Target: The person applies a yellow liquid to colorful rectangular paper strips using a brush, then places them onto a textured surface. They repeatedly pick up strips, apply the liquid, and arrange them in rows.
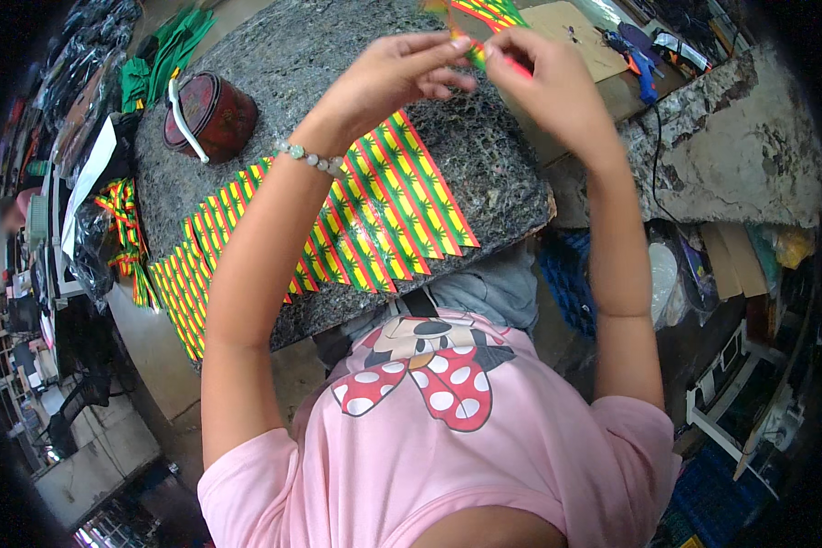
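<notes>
Near the top of the view, my left hand (409, 68) pinches a red, yellow and green ribbon (477, 57) between thumb and forefinger, its other fingers loosely bent. Close beside it, my right hand (543, 78) is closed on the same ribbon, with a red end showing by the thumb. Motion blurs the ribbon, so its exact fold cannot be made out. Below my left wrist, many striped ribbon strips (384, 205) with leaf prints and slanted cut ends lie side by side on the dark stone table (493, 155). My left forearm hides part of that row.
A round dark red tin (224, 114) with a white handled tool (184, 119) across it stands at the left. Green cloth (169, 55) and a ribbon bundle (123, 224) lie beyond. At the far right are a cardboard sheet (571, 32) and a blue glue gun (639, 68) with its cord.
</notes>
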`<move>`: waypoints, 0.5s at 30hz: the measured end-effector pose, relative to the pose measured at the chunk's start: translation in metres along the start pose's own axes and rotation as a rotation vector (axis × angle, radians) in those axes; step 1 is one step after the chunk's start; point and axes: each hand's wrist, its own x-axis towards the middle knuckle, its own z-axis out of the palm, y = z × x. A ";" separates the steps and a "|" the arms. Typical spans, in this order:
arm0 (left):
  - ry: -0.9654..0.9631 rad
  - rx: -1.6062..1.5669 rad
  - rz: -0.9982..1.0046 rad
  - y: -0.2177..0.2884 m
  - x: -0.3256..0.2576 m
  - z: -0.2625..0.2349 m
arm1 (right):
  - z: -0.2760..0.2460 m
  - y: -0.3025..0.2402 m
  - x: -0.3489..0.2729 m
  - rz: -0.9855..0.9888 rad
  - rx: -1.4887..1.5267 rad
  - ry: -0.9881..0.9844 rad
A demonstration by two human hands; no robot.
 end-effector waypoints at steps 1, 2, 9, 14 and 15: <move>0.014 -0.075 0.034 0.002 0.003 0.001 | 0.002 -0.009 -0.010 0.159 0.067 -0.068; 0.051 0.000 0.022 0.006 0.003 -0.005 | 0.005 -0.016 -0.019 0.191 0.134 -0.024; 0.038 0.111 -0.037 -0.005 -0.006 -0.037 | 0.037 -0.036 -0.089 0.608 0.601 0.108; 0.165 0.563 0.008 -0.031 -0.007 -0.044 | 0.049 -0.054 -0.123 0.585 0.316 0.097; 0.173 0.678 0.090 -0.036 -0.005 -0.045 | 0.050 -0.057 -0.127 0.549 0.229 0.093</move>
